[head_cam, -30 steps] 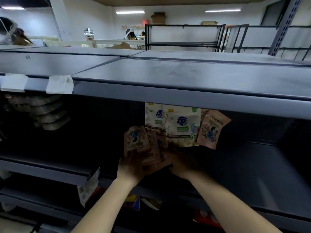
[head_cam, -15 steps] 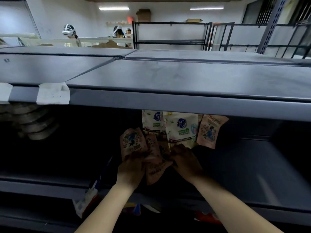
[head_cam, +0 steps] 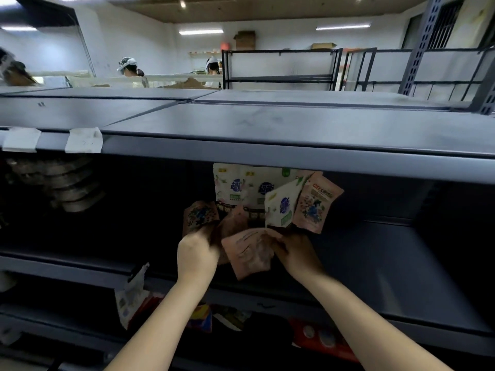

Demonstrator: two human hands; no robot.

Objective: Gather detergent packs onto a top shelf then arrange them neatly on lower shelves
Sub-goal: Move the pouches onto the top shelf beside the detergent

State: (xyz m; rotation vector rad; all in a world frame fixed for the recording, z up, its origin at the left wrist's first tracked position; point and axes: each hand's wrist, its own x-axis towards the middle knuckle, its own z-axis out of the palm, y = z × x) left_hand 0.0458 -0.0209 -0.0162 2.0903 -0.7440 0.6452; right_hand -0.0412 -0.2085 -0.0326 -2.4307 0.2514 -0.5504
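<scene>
Both my hands reach into the second shelf (head_cam: pixel 375 263), under the bare grey top shelf (head_cam: pixel 267 124). My left hand (head_cam: pixel 197 254) grips a pink detergent pack (head_cam: pixel 200 215) standing upright. My right hand (head_cam: pixel 296 253) pinches a pink pack (head_cam: pixel 247 253) lying tilted between the hands, and a white pack (head_cam: pixel 281 204) and another pink pack (head_cam: pixel 316 204) rise above its fingers. Two white packs (head_cam: pixel 241 187) stand upright behind them at the back of the shelf. A further pink pack (head_cam: pixel 234 220) sits between the hands, partly hidden.
Stacked grey pouches (head_cam: pixel 61 183) lie at the left of the same shelf. White labels (head_cam: pixel 83 140) hang on the top shelf's front edge. A white pack (head_cam: pixel 131 298) and colourful packages (head_cam: pixel 321 341) sit on the shelf below. People stand beyond the shelves.
My right hand has drawn a pink pack toward the shelf's front and tilted it. A white pack and a pink pack now lean to the right above that hand. The view has risen slightly.
</scene>
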